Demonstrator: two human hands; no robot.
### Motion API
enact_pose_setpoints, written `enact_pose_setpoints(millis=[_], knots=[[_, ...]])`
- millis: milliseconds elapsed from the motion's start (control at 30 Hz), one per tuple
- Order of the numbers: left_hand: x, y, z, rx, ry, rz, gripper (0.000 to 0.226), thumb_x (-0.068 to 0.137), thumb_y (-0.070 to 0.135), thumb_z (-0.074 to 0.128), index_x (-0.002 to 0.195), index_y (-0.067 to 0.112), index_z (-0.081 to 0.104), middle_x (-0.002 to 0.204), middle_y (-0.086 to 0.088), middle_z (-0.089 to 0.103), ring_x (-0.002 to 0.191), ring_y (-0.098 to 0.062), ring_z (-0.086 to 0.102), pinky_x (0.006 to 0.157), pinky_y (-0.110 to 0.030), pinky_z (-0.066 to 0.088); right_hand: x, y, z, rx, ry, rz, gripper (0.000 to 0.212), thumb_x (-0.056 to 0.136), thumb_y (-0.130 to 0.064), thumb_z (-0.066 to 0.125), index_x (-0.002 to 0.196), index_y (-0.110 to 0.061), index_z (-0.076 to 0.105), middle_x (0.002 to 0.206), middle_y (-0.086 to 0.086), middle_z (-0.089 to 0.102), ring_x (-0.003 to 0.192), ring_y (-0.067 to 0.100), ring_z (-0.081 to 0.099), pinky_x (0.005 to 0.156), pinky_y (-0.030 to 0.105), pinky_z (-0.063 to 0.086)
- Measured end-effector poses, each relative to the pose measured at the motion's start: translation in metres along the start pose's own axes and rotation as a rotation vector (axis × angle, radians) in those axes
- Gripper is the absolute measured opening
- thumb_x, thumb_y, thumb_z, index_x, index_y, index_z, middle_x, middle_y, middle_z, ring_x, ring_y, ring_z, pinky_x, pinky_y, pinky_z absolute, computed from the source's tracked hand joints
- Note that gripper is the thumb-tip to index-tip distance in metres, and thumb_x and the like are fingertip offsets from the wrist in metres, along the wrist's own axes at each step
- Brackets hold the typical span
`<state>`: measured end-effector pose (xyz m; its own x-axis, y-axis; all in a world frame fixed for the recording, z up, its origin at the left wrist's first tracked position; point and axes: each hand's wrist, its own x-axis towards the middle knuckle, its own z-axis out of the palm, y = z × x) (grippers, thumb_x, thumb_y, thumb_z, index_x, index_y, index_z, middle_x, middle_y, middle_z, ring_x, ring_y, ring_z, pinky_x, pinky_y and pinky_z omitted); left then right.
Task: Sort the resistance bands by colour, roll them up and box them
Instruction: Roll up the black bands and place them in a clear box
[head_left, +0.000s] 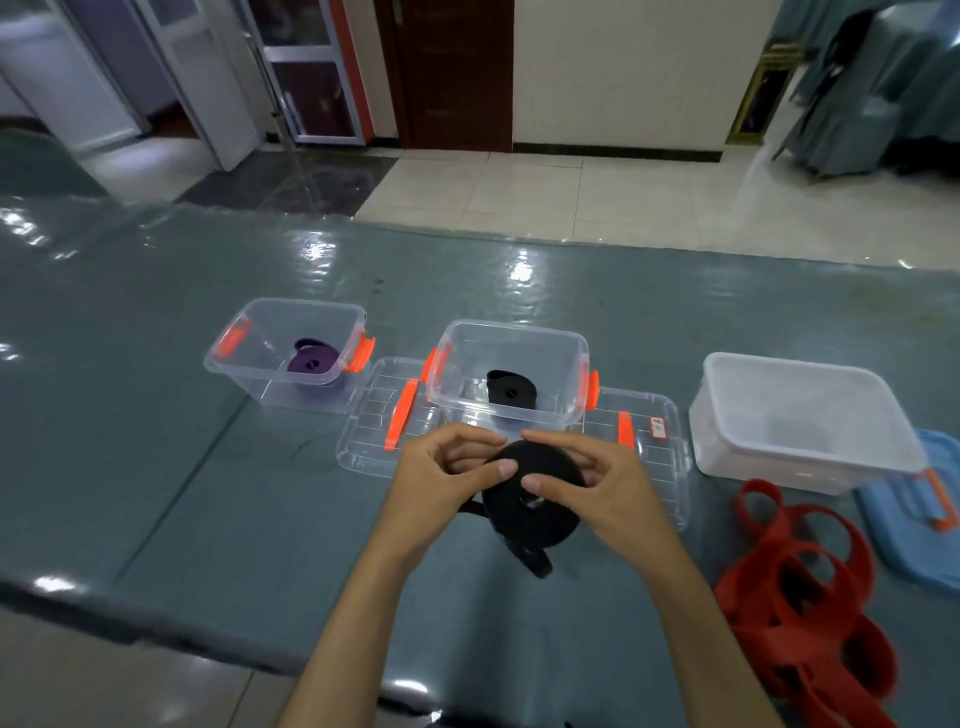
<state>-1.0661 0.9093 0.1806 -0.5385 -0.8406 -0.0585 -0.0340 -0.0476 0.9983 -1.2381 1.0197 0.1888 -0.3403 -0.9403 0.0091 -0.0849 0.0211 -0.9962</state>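
Note:
A black resistance band (535, 519), mostly wound into a thick roll, is held above the table in front of me. My left hand (441, 478) grips its left side and my right hand (597, 483) grips its right side, thumbs on the near face. A short loose end hangs below the roll. Behind it stands a clear box (566, 338) holding a rolled black band (511, 389). To the left, another clear box (249, 312) holds a rolled purple band (311, 361). A white box (800, 395) stands at the right.
Several loose red bands (800, 587) lie in a heap at the right front. Two clear lids with orange clips (363, 441) (665, 457) lie flat beside the middle box. A blue lid (914, 519) lies at the far right. The table's near edge runs just below my forearms.

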Motion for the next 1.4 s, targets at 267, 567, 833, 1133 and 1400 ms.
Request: enact_pose_setpoints(millis=[267,567,833,1133,1400], knots=[[0.032,-0.041,-0.057,0.335,-0.192,-0.121,0.051,0.105,0.056,0.040,0.101,0.026,0.081,0.108,0.010,0.079,0.112,-0.003,0.069,0.105,-0.027,0.046,0.011,-0.010,0.002,0.099,0.220,-0.007,0.045,0.080,0.003,0.082,0.115,-0.023,0.076,0.103,0.000,0.081,0.096,0.019,0.077,0.084,0.031,0.063],[0.049,-0.103,-0.094,0.230,-0.534,-0.135,0.048,0.086,-0.020,0.060,0.119,0.012,0.071,0.119,-0.002,0.077,0.118,-0.013,0.070,0.104,-0.024,0.051,0.020,-0.018,0.015,0.118,0.445,-0.033,0.044,0.084,-0.002,0.080,0.124,-0.018,0.073,0.100,0.008,0.080,0.093,0.028,0.077,0.086,0.038,0.063],[0.064,-0.126,-0.094,0.254,-0.167,-0.069,0.031,0.085,-0.008,0.077,0.102,0.018,0.074,0.095,0.004,0.079,0.092,-0.018,0.074,0.082,-0.022,0.058,0.012,-0.013,0.026,0.048,0.494,-0.083,0.041,0.084,0.002,0.079,0.121,-0.013,0.073,0.102,0.009,0.080,0.093,0.026,0.077,0.081,0.030,0.063],[0.074,-0.125,-0.112,0.528,0.271,0.072,0.016,0.109,0.022,0.046,0.108,0.029,0.061,0.084,0.004,0.066,0.074,-0.015,0.066,0.067,-0.041,0.053,0.015,-0.009,0.038,-0.136,0.457,-0.083,0.043,0.081,-0.002,0.083,0.121,-0.018,0.075,0.102,-0.004,0.080,0.093,0.017,0.078,0.083,0.032,0.063],[0.078,-0.124,-0.138,0.087,0.094,-0.350,0.015,0.097,0.007,0.068,0.108,0.017,0.069,0.105,-0.011,0.063,0.089,-0.021,0.066,0.073,-0.030,0.058,0.025,-0.015,0.044,-0.140,0.420,-0.115,0.042,0.081,0.002,0.082,0.117,-0.017,0.076,0.100,-0.010,0.079,0.094,0.013,0.077,0.083,0.025,0.061]])
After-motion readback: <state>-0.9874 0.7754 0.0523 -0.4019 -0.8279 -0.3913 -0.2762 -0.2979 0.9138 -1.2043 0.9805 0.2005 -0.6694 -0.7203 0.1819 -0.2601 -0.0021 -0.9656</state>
